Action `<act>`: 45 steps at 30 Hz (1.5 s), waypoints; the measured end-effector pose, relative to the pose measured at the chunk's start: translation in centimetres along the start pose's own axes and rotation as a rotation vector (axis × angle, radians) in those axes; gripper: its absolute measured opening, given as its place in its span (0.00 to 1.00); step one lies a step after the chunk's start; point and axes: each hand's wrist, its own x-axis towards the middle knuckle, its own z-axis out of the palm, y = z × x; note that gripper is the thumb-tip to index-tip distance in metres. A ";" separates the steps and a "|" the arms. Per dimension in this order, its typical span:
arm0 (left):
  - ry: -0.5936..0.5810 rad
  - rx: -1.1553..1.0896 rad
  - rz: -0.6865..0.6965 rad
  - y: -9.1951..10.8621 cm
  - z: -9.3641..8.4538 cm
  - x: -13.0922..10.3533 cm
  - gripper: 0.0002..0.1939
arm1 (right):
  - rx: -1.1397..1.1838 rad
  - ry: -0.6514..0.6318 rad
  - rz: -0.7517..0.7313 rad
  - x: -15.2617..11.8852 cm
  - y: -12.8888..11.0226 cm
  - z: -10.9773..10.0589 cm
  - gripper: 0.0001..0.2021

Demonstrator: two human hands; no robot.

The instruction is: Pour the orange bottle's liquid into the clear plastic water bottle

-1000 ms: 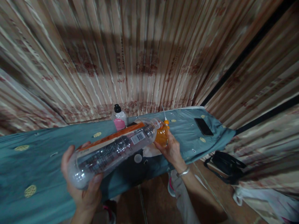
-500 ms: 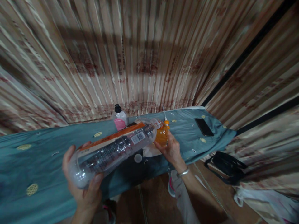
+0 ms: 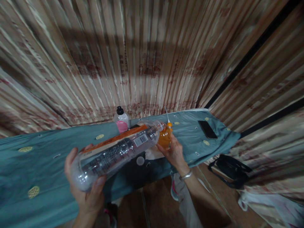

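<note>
Head: left hand around bottle

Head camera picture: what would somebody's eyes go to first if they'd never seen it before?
Probably the big clear bottle, slanting across the middle in the left hand. Next comes the bright orange container at the bottle's narrow end, held in the right hand. Behind them, a pleated, flowery curtain fills the upper part.
</note>
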 end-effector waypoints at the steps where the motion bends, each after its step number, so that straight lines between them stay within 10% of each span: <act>1: -0.009 0.006 -0.004 0.0 -0.1 0.0 0.49 | -0.001 -0.008 0.007 0.0 0.0 0.0 0.42; 45: 0.025 0.016 -0.024 0.0 -0.2 0.3 0.51 | 0.025 -0.026 0.049 0.0 -0.1 -0.1 0.39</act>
